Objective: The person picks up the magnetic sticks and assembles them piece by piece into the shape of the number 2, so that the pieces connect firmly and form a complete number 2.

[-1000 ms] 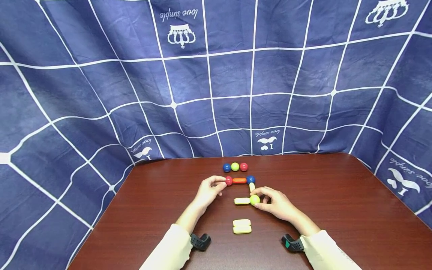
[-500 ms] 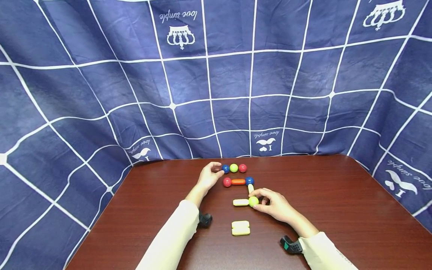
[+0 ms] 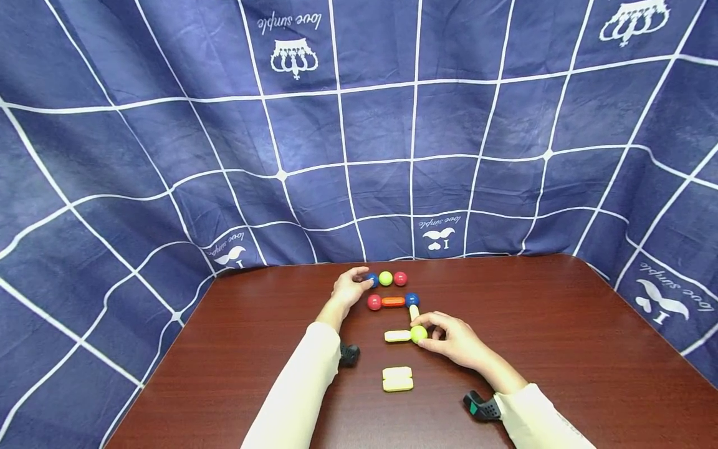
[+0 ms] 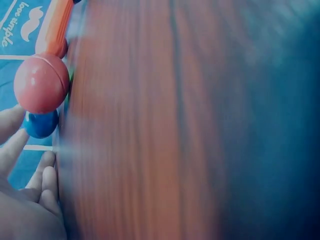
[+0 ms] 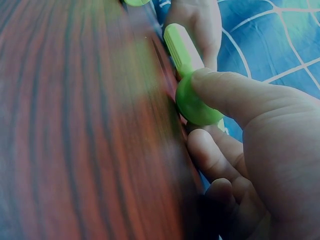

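At the far side of the table, the thumb and forefinger of my left hand (image 3: 349, 289) pinch a blue ball (image 3: 373, 280), the left one of a row with a yellow-green ball (image 3: 386, 278) and a red ball (image 3: 401, 279). My right hand (image 3: 455, 338) grips another yellow-green ball (image 5: 196, 104) between thumb and fingers. A pale yellow rod (image 3: 397, 336) reaches left from that ball. A second pale rod (image 3: 414, 312) links it to a blue ball (image 3: 412, 300), from which an orange rod (image 3: 393, 302) runs to a red ball (image 4: 42, 84).
Two pale yellow rods (image 3: 397, 379) lie side by side nearer the front of the brown table (image 3: 269, 349). Behind the table hangs a blue curtain (image 3: 381, 187) with white lines.
My left hand has moved from the near red ball up to the blue ball at the left of the back row and taken it between the fingers. The right hand keeps its grip.
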`<state>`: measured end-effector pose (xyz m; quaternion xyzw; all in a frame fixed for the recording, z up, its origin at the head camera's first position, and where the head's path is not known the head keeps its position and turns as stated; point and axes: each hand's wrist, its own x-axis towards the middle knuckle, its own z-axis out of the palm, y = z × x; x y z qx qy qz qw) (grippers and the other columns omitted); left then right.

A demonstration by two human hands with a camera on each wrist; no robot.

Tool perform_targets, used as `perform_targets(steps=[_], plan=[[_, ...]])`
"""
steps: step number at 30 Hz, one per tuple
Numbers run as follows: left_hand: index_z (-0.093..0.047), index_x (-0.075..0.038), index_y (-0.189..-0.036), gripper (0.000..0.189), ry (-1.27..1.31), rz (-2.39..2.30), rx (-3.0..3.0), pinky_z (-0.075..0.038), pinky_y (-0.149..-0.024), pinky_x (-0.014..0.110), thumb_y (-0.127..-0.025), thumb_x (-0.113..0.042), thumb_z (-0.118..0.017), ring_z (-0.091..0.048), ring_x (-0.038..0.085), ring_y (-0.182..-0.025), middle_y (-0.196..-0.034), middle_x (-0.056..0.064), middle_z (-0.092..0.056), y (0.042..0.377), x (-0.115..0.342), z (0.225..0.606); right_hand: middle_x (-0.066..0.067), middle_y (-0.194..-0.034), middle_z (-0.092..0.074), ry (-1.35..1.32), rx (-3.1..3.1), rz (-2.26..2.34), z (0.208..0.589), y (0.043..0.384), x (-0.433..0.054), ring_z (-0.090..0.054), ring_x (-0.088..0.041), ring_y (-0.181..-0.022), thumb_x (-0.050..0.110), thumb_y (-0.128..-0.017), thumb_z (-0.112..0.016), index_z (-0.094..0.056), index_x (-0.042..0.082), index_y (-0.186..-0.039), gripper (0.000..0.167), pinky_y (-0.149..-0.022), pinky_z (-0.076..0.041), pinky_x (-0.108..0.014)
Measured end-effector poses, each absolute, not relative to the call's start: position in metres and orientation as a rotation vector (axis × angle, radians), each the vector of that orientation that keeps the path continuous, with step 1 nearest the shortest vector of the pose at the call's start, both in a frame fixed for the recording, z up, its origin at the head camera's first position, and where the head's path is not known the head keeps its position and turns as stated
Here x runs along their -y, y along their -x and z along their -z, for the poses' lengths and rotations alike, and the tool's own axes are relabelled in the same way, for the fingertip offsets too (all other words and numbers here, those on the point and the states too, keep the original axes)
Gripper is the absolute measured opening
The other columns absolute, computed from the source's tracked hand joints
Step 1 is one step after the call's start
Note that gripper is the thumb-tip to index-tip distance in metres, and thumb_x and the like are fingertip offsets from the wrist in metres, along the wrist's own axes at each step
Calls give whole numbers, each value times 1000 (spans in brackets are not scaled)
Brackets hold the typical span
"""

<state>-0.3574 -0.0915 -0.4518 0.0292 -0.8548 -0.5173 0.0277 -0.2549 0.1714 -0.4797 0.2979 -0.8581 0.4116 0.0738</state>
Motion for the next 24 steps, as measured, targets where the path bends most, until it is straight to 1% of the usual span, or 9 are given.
perform_targets(steps=[4, 8, 15, 21, 24], plan=[[-68, -19, -127, 41, -97, 1556, 2662, -25, -106, 61, -86, -20, -75, -44, 39, -128, -125, 6, -71, 358, 89, 452, 6, -96, -68, -900, 2555, -1236, 481, 257, -172, -57, 2, -67, 22, -84, -80, -69, 22, -113, 32, -63, -46, -20], [-70, -19, -124, 40, -116, 1528, 2671, -24, -104, 60, -85, -18, -77, -43, 39, -126, -126, 4, -71, 359, 87, 453, 7, -97, -68, -893, 2574, -1251, 482, 258, -172, -56, 2, -67, 23, -84, -80, -69, 23, -114, 31, -64, -46, -20], [-72, -18, -118, 35, -183, 1520, 2659, -27, -102, 57, -83, -17, -79, -47, 38, -123, -119, 4, -74, 358, 87, 453, 7, -97, -67, -891, 2572, -1261, 483, 255, -170, -56, 2, -68, 21, -84, -80, -69, 22, -113, 32, -63, -47, -20], [-71, -14, -116, 32, -157, 1602, 2614, -26, -108, 56, -85, -15, -77, -54, 33, -123, -115, 7, -73, 356, 90, 453, 9, -96, -67, -876, 2566, -1241, 481, 255, -170, -56, 2, -68, 20, -83, -81, -70, 22, -113, 32, -63, -47, -20], [-70, -11, -116, 32, -145, 1678, 2575, -33, -107, 49, -85, -13, -76, -59, 30, -116, -112, 10, -72, 356, 91, 454, 9, -96, -67, -880, 2572, -1234, 481, 255, -170, -56, 2, -68, 21, -83, -81, -70, 23, -113, 32, -64, -47, -20]])
